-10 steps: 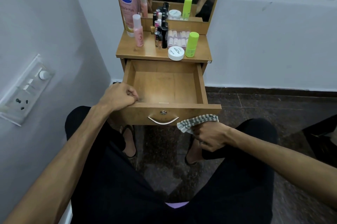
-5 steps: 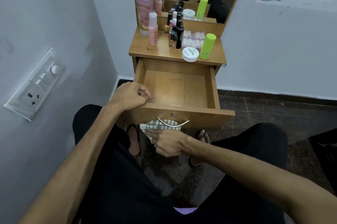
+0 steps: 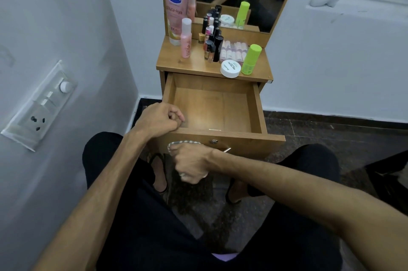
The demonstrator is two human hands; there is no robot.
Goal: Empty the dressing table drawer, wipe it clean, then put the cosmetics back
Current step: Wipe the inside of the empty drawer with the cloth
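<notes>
— Legible markings?
— Pink tube (image 3: 175, 9) on the desk (image 3: 196, 64): "Vaseline" in a blue badge, "Gluta-Hya" beneath.
— Others?
— White jar (image 3: 230, 68) lid carries print, too small to read with certainty.

Drawer (image 3: 212, 109) interior bare, open from above; left hand (image 3: 159, 119) blocks near-left corner.
</notes>
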